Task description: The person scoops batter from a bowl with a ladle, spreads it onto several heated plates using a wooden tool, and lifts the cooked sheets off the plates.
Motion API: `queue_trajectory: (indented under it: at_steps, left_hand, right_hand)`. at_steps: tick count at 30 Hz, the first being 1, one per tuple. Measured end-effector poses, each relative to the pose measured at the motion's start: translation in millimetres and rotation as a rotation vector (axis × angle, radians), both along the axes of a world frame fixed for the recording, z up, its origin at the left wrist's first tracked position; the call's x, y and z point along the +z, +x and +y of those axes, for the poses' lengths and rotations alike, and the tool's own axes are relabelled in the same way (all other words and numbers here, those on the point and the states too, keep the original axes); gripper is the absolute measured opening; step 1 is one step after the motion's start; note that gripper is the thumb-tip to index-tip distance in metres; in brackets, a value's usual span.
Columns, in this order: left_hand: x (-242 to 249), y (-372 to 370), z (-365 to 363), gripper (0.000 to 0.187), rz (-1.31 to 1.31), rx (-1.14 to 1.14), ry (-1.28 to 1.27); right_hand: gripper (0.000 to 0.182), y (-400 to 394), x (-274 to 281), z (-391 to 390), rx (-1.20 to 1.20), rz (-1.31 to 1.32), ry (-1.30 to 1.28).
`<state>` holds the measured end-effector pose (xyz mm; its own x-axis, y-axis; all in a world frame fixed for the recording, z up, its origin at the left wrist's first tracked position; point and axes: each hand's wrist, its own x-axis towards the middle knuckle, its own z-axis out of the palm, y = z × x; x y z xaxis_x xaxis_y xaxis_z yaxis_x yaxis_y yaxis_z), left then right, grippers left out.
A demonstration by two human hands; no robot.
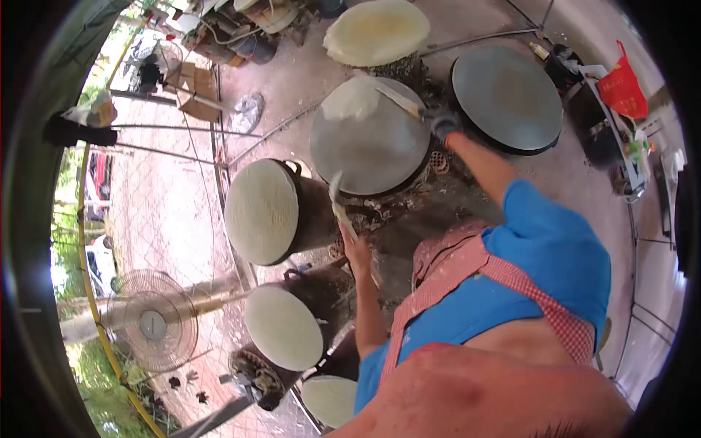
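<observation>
A large round griddle (372, 146) stands in front of me, with pale batter (352, 101) spread over its far left part. My right hand (442, 124), in a dark glove, is closed round the handle of a flat scraper (398, 97) whose blade reaches over the batter. My left hand (356, 252) is bare and holds a pale, batter-coated tool (337, 193) near the griddle's lower left edge. The tip of that tool is at the rim. Its exact shape is hard to make out.
A dark griddle (507, 98) stands at the right, and one with a pale sheet (376, 33) at the back. More batter-covered griddles (261, 212) (285, 328) (332, 401) line the left. Beyond them is a fan (152, 325). A red bag (622, 86) hangs at the far right.
</observation>
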<state>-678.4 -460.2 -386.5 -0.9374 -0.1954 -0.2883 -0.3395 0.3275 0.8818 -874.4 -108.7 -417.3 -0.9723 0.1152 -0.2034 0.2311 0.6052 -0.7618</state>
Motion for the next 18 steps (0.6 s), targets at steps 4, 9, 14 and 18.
queue_trajectory:
  at_steps: [4,9,14,18]
  left_hand:
    - [7,33,11,0.065,0.186,-0.034,-0.238]
    - [11,36,-1,0.068,0.228,-0.036,-0.152]
    - [9,34,14,0.067,0.090,0.021,-0.192]
    - [26,42,30,0.068,0.026,0.129,-0.095]
  right_hand:
    - [0.037,13,-76,-101,-0.492,0.683,0.374]
    - [0.037,18,0,10,-0.103,-0.120,-0.441]
    - [0.029,-8,-100,-37,0.103,0.607,-0.196]
    - [0.035,-4,-45,31,0.236,0.003,-0.645]
